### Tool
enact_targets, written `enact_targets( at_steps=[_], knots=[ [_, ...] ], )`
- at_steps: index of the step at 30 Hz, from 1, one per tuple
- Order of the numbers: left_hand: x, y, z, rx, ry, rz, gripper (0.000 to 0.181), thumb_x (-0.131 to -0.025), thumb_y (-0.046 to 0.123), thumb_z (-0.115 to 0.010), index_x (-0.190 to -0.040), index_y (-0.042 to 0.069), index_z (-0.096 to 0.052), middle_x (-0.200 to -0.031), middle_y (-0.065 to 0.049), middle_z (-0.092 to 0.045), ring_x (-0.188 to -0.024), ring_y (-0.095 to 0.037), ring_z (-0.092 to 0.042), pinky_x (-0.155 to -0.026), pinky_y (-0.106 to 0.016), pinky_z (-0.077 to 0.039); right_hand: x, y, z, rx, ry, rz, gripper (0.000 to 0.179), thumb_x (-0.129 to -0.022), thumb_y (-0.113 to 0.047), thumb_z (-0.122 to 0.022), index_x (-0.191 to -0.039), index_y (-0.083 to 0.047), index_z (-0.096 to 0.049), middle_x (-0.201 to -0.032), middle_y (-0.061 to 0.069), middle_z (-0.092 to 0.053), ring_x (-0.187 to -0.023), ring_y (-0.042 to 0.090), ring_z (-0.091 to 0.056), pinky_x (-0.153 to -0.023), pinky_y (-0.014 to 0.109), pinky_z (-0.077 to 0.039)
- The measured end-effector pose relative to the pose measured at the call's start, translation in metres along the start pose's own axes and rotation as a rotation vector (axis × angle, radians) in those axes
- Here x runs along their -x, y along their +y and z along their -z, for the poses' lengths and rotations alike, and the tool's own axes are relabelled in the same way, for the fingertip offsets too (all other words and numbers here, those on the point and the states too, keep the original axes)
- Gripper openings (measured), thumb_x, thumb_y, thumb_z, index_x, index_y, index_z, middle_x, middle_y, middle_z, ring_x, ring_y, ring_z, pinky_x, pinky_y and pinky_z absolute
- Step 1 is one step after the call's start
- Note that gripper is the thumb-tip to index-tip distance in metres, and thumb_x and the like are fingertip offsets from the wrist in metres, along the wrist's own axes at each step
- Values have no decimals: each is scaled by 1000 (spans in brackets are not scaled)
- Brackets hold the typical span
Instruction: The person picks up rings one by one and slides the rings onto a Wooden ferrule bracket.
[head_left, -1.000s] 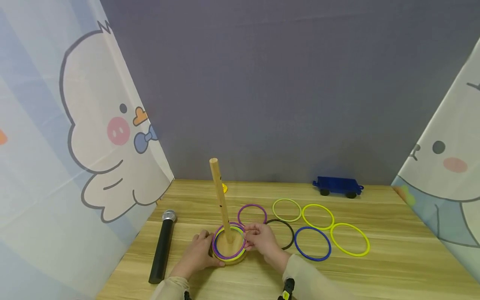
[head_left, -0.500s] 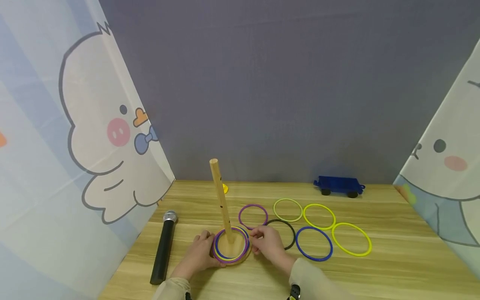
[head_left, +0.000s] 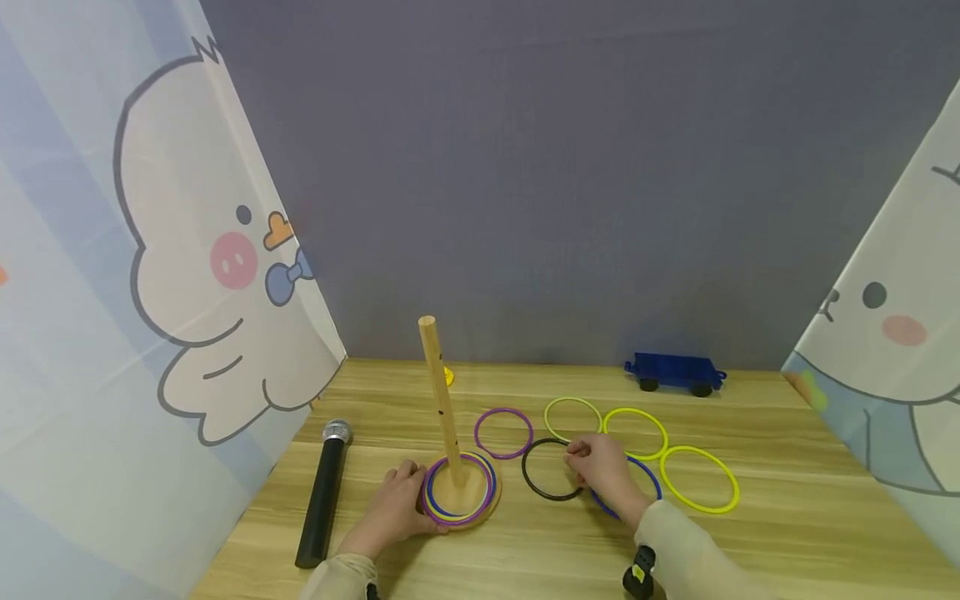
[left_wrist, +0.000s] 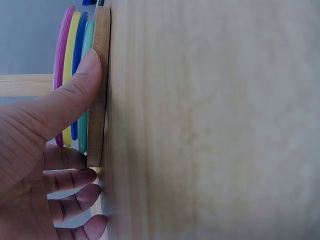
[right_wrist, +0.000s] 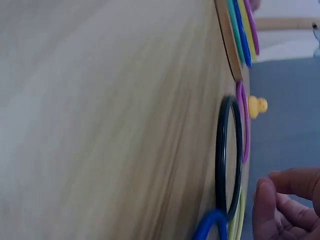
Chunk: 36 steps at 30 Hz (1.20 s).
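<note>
A wooden ring-toss stand [head_left: 442,392] rises upright from its round base. Loose around the foot of its post are stacked purple, yellow and blue rings, with a green ring [left_wrist: 89,37] lowest in the left wrist view. My left hand [head_left: 397,504] grips the base's left side, thumb against its edge and the stacked rings. Over the table, my right hand [head_left: 607,471] hovers with loosely bent fingers and nothing between thumb and index. It overlaps the right side of a black ring [head_left: 524,477] and partly hides a blue ring [head_left: 651,469].
A purple ring [head_left: 476,433], a light green ring [head_left: 573,398] and two yellow rings [head_left: 737,492] lie around the black one. On the left is a microphone [head_left: 324,500]. At the back stand a blue toy wagon [head_left: 675,371] and a small yellow duck [right_wrist: 257,106].
My right hand has let go of the stacked rings and moved right, over the black and blue rings. The stacked rings have settled lower on the base. My left hand stays on it.
</note>
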<state>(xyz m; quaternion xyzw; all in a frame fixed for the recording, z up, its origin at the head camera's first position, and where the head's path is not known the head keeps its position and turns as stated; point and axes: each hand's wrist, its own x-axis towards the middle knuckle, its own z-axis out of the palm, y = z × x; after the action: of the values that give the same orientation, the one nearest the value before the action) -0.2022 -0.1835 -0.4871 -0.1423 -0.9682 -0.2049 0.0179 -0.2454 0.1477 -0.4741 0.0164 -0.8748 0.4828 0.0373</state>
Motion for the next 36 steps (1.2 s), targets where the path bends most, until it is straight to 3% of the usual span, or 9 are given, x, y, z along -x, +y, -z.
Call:
enact_targets(
  at_steps=[9, 17, 22, 27, 30, 36],
  knots=[
    [1, 2, 3, 7, -24, 20, 105, -55, 48, -92, -130, -14, -52, -122, -21, -51, -108, -42, -50, -90, -59, -46, -9, 14, 17, 146, -18, -53, 13, -80, 0, -74, -91, 3, -68, -77, 5, -65, -57, 15, -58, -51, 30, -50],
    [1, 2, 1, 6, -26, 31, 106, -54, 50, -92, -130, -13, -52, -124, -21, -50, -109, -43, -50, -88, -60, -47, -12, 20, 13, 272, -55, -43, 17, -75, 2, -75, -74, -3, -59, -71, 4, -57, -53, 15, -55, -50, 29, -48],
    [1, 3, 3, 9, -22, 27, 105, -55, 48, -92, -130, -13, -53, -124, -21, -50, -109, -42, -50, -87, -59, -48, -12, 19, 11, 328, -36, -12, 29, -73, 5, -71, -60, -10, -49, -57, 0, -45, -47, 13, -46, -48, 26, -38],
    [2, 2, 2, 6, -10, 20, 104, -54, 48, -92, -129, -13, -53, -124, -22, -50, -110, -44, -49, -87, -60, -48, -13, 18, 9, 371, -37, -5, 25, -71, 2, -70, -57, -12, -55, -52, -2, -48, -46, 13, -46, -47, 25, -36],
    [1, 2, 1, 5, -5, 16, 104, -54, 48, -92, -129, -12, -53, -124, -22, -50, -110, -44, -49, -86, -60, -48, -12, 19, 10, 352, -57, -17, 22, -73, 1, -70, -59, -11, -58, -54, -1, -52, -46, 14, -49, -48, 26, -39],
    [0, 0, 0, 5, -9, 21, 104, -54, 48, -92, -130, -13, -53, -124, -22, -50, -110, -43, -49, -87, -60, -48, -9, 17, 15, 160, -115, -85, 8, -77, 3, -69, -71, -3, -66, -60, 4, -59, -50, 16, -56, -49, 29, -49]
  ],
)
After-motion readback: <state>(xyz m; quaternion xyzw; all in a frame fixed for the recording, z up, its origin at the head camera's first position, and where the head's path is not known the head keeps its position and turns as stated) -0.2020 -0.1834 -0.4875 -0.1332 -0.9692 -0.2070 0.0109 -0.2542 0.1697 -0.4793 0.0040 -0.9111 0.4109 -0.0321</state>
